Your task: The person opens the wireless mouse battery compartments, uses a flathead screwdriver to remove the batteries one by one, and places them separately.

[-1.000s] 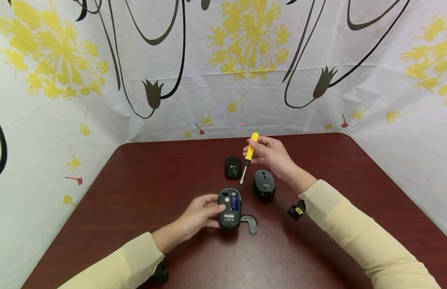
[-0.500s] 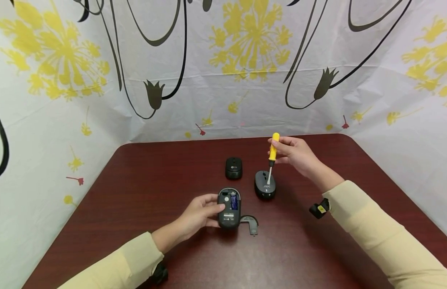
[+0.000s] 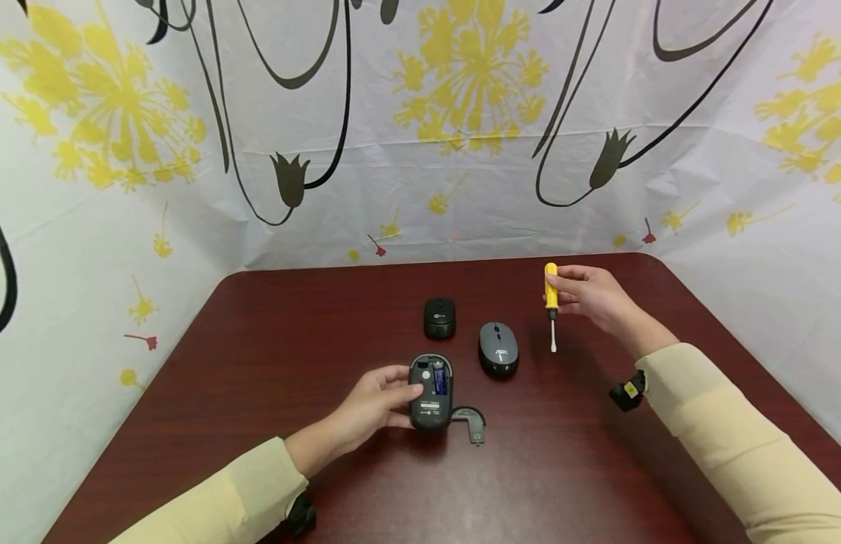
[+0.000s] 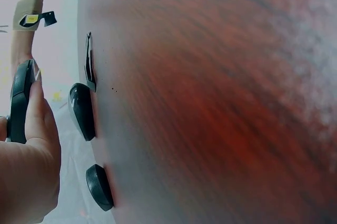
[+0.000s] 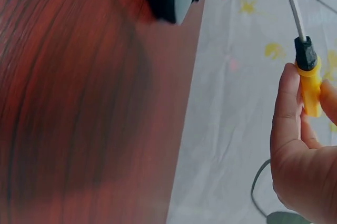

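My left hand point(image 3: 368, 406) grips a dark computer mouse point(image 3: 430, 420) by its left side, underside facing up. Its battery bay is uncovered and a blue battery point(image 3: 440, 378) lies inside. Beside it on the table is a grey curved battery cover point(image 3: 475, 428). My right hand point(image 3: 595, 296) pinches a screwdriver point(image 3: 552, 287) by its yellow handle, the metal shaft pointing down above the table. In the right wrist view, the thumb and fingers hold the yellow handle point(image 5: 311, 91), and nothing touches the visible part of the shaft.
A grey AOC mouse point(image 3: 499, 347) stands on the table between both hands. Farther back is a smaller black mouse point(image 3: 439, 317). The dark red wooden table point(image 3: 311, 325) ends at a white patterned cloth point(image 3: 406, 196) behind it.
My right hand has carried the screwdriver rightward, past the grey AOC mouse, and a little lower in the head view. The left hand and its mouse have stayed in place.
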`<state>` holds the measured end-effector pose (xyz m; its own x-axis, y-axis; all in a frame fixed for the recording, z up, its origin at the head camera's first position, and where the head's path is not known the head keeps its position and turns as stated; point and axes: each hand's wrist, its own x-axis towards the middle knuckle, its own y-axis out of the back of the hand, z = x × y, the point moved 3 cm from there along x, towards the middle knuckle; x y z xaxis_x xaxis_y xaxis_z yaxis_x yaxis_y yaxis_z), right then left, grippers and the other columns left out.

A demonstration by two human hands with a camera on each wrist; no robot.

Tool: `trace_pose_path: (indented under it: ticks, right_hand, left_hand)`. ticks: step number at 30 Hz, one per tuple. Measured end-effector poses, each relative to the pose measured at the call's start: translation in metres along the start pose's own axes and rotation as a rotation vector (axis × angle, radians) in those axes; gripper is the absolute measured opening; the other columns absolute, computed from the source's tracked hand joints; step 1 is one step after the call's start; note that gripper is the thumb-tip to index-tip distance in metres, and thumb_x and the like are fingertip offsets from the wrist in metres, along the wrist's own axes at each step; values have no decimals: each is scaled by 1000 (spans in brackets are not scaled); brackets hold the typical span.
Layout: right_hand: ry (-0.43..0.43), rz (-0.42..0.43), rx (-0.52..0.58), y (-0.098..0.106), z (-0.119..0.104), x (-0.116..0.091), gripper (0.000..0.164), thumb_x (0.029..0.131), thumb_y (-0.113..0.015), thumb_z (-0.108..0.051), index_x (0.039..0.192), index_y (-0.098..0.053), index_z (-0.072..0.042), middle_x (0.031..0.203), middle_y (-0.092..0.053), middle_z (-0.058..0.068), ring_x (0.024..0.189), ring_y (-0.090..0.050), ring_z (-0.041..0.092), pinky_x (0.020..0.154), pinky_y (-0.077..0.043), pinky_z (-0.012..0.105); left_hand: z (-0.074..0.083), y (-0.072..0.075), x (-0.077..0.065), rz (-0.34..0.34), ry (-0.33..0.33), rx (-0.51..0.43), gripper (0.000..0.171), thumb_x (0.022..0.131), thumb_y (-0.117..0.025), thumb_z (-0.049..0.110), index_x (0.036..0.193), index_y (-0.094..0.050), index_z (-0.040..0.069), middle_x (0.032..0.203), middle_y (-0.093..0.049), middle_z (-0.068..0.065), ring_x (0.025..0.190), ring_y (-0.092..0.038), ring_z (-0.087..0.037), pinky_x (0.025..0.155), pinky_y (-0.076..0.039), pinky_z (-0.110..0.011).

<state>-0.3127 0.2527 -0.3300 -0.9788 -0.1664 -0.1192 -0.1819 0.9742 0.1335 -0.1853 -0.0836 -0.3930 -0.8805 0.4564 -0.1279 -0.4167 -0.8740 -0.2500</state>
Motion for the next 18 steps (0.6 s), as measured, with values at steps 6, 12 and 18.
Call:
trace_pose_path:
  ticks: [6, 12, 18]
  right_hand:
    - [-84, 4, -66, 14, 15, 5, 62, 83, -61, -30, 130, -37, 3, 92, -61, 4, 93, -59, 26, 78, -48, 39]
    - [-147, -29, -80, 22, 27, 9, 58, 87, -56, -23, 132, -32, 4, 97, -60, 7, 92, -59, 25, 83, -45, 41]
    - [-157, -60, -113, 26, 35, 12, 59, 89, -53, -14, 135, -23, 6, 112, -49, 19, 86, -59, 18, 85, -43, 42]
  left_hand:
    - [0, -2, 0, -6, -7, -3, 45, 83, -62, 12, 120, -44, -5, 108, -55, -22, 93, -58, -31, 71, -50, -46]
    - [-2, 0, 0, -9, -3, -9, 46, 83, -62, 13, 121, -44, -5, 108, -55, -22, 93, -58, -31, 70, -50, -45]
    - [-1, 1, -1, -3, -1, -4, 46, 83, -62, 13, 121, -43, -5, 109, -55, -22, 94, -57, -31, 71, -50, -45]
